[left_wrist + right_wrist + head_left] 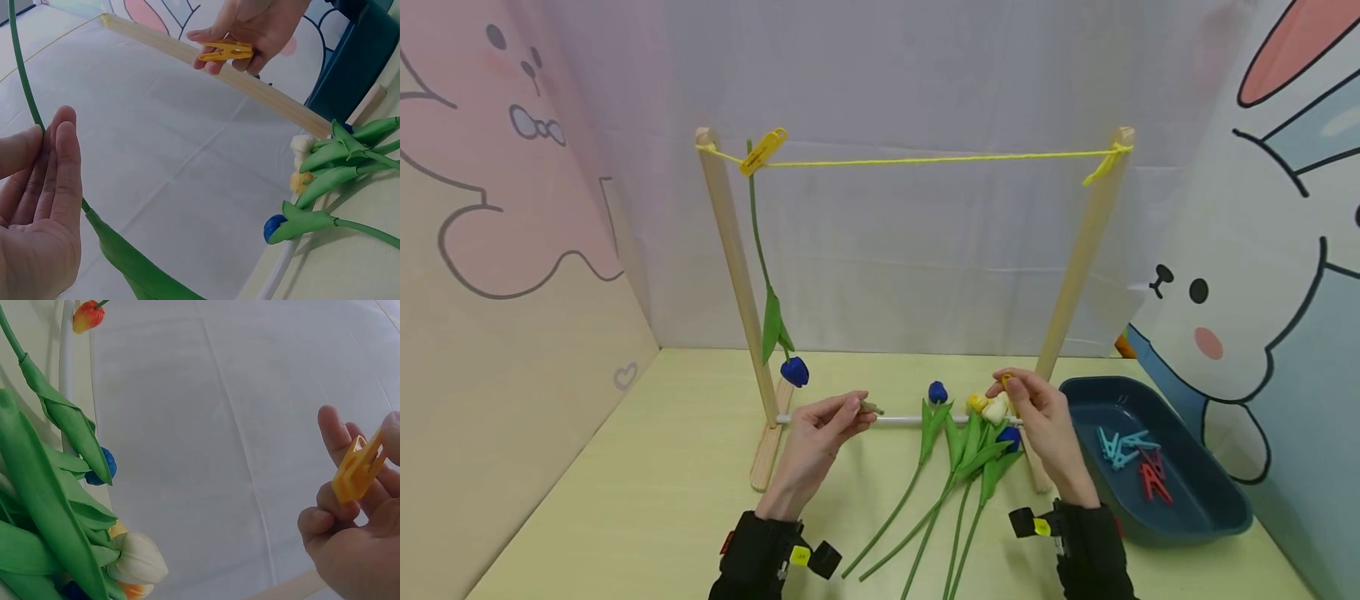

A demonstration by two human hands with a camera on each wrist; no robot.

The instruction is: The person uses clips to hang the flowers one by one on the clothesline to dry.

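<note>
My left hand (822, 442) pinches the green stem of a tulip (115, 244) between thumb and fingers. In the left wrist view its leaf slants down below the hand; a red-and-yellow bloom (88, 317), perhaps this tulip's, shows in the right wrist view. A yellow clothespin (357, 472) is held between the thumb and fingers of my right hand (1047, 429), above the lying flowers. One blue tulip (794, 372) hangs head down from the yellow string (925, 160), clipped by another yellow clothespin (763, 152) near the left post.
Several tulips (970, 458) with blue, yellow and white blooms lie on the table (625, 483). Wooden posts (730, 242) carry the string, with a white rod (898, 420) low between them. At right, a dark blue basin (1206, 508) contains blue and red clothespins (1152, 479).
</note>
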